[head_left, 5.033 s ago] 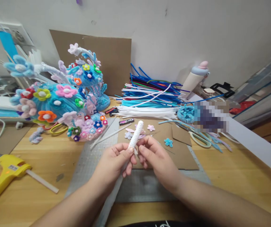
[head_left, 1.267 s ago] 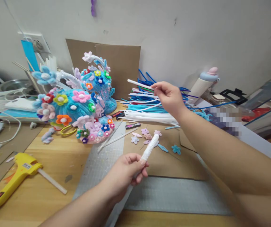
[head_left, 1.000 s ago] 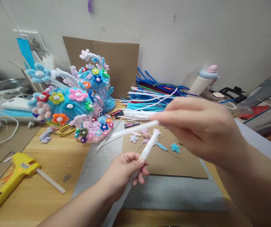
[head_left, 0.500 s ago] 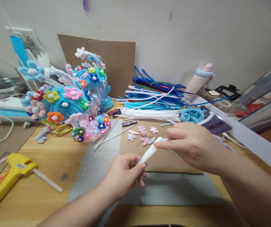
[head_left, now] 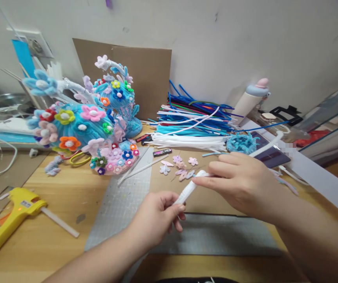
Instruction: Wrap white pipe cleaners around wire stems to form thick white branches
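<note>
A white stem (head_left: 187, 192), apparently wound round with pipe cleaner, slants up to the right over the cardboard sheet. My left hand (head_left: 157, 216) is closed round its lower end. At the thicker upper end, my right hand (head_left: 236, 179) pinches a white pipe cleaner (head_left: 267, 145), whose loose end sticks up behind the knuckles. Its fingertips touch the stem's top. Just beyond lie several small felt-like flowers and petals (head_left: 180, 165) in pink, lilac and pale blue.
Bundled pipe cleaners (head_left: 189, 141) lie at the back. Flower-covered blue pipe-cleaner pieces (head_left: 83, 125) stand left. A yellow glue gun (head_left: 18, 212) lies at the left front. Under my hands are a cardboard sheet (head_left: 221, 200) and a grey cutting mat (head_left: 216, 236). A phone (head_left: 270, 151) lies right.
The pipe cleaner's loose end behind my right hand has swung up and to the right. Both hands keep nearly the same hold on the white stem. The view has shifted slightly.
</note>
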Demonstrator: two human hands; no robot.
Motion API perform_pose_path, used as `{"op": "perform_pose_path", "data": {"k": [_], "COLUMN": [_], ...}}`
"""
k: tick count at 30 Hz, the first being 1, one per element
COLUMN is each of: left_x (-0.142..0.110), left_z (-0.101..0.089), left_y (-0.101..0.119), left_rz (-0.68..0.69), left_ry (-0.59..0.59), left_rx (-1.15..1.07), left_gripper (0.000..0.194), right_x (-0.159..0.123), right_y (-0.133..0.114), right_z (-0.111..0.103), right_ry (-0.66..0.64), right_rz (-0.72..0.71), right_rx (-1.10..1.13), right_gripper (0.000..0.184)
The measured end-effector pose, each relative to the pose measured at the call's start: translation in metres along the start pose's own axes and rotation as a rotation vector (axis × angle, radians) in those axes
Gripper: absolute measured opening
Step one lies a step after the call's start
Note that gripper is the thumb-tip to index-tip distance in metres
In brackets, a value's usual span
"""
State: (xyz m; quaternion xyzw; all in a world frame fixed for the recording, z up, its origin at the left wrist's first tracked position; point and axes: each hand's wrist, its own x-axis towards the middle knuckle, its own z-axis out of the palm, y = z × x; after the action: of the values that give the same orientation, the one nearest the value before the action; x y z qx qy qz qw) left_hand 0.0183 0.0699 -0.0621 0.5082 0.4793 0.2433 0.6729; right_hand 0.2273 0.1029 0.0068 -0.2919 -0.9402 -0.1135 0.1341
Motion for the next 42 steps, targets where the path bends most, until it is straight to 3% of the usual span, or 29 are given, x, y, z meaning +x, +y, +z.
{"op": "perform_pose_path", "data": {"k": [5, 11, 17, 22, 28, 34, 38, 42], "left_x": [0.002, 0.0, -0.007, -0.016, -0.02, -0.017, -0.015, -0.014], "left_z": [0.0, -0.001, 0.0, 0.0, -0.011, -0.015, -0.01, -0.004], "left_y": [-0.002, -0.001, 0.005, 0.006, 0.013, 0.015, 0.014, 0.009], "left_rz": [0.004, 0.007, -0.068, -0.013, 0.139, 0.197, 0.182, 0.238], "left_ry": [0.008, -0.021, -0.181, -0.275, -0.102, 0.071, 0.118, 0.038], "left_rx": [-0.005, -0.03, -0.082, -0.136, -0.205, -0.158, 0.028, 0.261], "left_gripper": [0.012, 0.023, 0.026, 0.028, 0.028, 0.023, 0.023, 0.025], "right_x": [0.0, 0.0, 0.018, 0.033, 0.024, 0.002, -0.005, 0.005], "right_y": [-0.002, -0.001, 0.013, 0.022, 0.018, -0.013, -0.035, -0.034], "right_z": [0.002, -0.002, -0.009, 0.012, 0.017, 0.003, -0.01, -0.02], "right_ry": [0.007, 0.021, -0.018, -0.007, 0.025, -0.03, -0.049, -0.063], "right_rz": [-0.009, -0.023, -0.202, -0.158, -0.106, -0.106, -0.144, -0.155], "right_rx": [0.005, 0.084, 0.388, 0.645, 0.456, 0.225, 0.141, 0.149], "right_gripper": [0.027, 0.026, 0.024, 0.021, 0.019, 0.023, 0.021, 0.02]}}
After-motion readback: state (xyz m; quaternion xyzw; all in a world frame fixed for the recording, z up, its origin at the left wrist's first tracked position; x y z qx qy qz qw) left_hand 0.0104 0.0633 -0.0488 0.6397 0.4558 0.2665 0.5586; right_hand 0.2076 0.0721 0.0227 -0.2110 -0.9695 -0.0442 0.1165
